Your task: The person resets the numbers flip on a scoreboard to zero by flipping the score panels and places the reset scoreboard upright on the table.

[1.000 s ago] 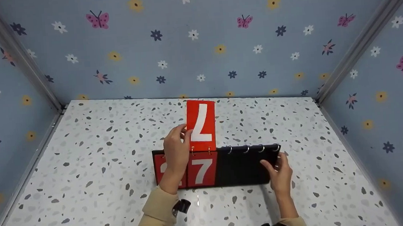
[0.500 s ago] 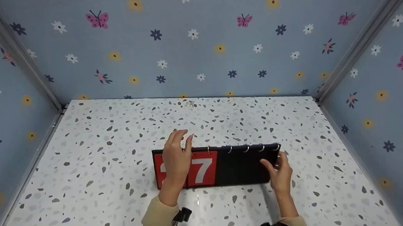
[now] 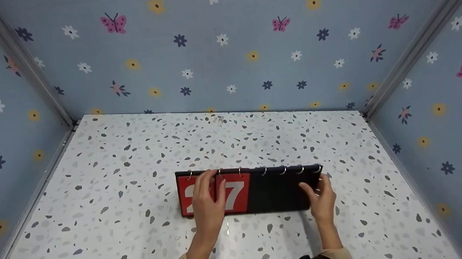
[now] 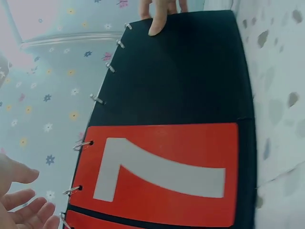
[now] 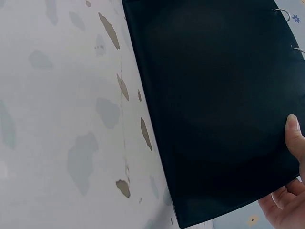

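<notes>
A black flip scoreboard [image 3: 278, 191] stands tilted on the table, with metal rings along its top edge. On its left half hang two red number cards: a card with a white 7 [image 3: 242, 179] and, at the far left, another card [image 3: 184, 184] whose digit looks like a 2, partly covered. My left hand [image 3: 208, 200] is in front of these cards, fingers loosely extended near the top edge; in the left wrist view it holds nothing. My right hand [image 3: 322, 202] grips the scoreboard's right end, thumb [image 5: 294, 136] on the black front and fingers behind.
The white speckled table [image 3: 116, 174] reaches back to a blue wall [image 3: 225, 44] printed with flowers and butterflies. Similar panels rise at the left and right sides, joined by grey corner posts [image 3: 416, 43].
The red 7 card that stood raised above the rings is no longer seen upright. My left hand released it, then moved down and nearer in front of the board. The right hand keeps its grip.
</notes>
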`<state>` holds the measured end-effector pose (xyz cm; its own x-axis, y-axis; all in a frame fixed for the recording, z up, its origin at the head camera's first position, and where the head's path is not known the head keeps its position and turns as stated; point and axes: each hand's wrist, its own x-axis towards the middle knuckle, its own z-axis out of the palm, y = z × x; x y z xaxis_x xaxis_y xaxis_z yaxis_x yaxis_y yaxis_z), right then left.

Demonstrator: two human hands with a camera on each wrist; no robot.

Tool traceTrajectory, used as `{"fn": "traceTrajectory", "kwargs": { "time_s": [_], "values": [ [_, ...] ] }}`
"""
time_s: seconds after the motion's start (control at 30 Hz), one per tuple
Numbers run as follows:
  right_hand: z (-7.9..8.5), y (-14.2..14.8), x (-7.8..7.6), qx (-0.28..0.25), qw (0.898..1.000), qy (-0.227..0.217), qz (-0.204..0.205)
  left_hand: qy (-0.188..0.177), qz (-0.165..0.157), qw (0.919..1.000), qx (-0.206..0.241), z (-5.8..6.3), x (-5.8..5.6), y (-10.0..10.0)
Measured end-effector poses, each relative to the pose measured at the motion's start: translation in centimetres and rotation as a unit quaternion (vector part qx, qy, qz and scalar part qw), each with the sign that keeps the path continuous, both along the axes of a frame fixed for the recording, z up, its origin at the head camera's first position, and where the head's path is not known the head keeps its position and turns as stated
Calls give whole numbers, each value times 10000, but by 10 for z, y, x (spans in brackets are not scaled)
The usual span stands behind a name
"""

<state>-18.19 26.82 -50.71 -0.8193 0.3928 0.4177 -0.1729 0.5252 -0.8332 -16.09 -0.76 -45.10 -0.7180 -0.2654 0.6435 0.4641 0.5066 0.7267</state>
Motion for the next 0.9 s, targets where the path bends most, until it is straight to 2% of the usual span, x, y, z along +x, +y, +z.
{"fn": "traceTrajectory", "kwargs": {
  "time_s": [0.2,0.4,0.6,0.8,0.9],
  "values": [
    [0,-1,0,-14,10000,41,-2,-244,-104,9996,96,-17,10,3],
    [0,-1,0,-8,9999,-78,-68,-577,-45,9983,23,-33,14,4],
    [-1,-1,0,47,9998,-137,-114,-945,-31,9955,-32,-44,17,5],
    [0,-1,0,36,9999,-73,-73,-1406,-110,9896,298,-48,16,6],
    [-1,-1,0,62,10000,-39,-64,-1469,-176,9873,572,-50,14,6]
  ]
}}
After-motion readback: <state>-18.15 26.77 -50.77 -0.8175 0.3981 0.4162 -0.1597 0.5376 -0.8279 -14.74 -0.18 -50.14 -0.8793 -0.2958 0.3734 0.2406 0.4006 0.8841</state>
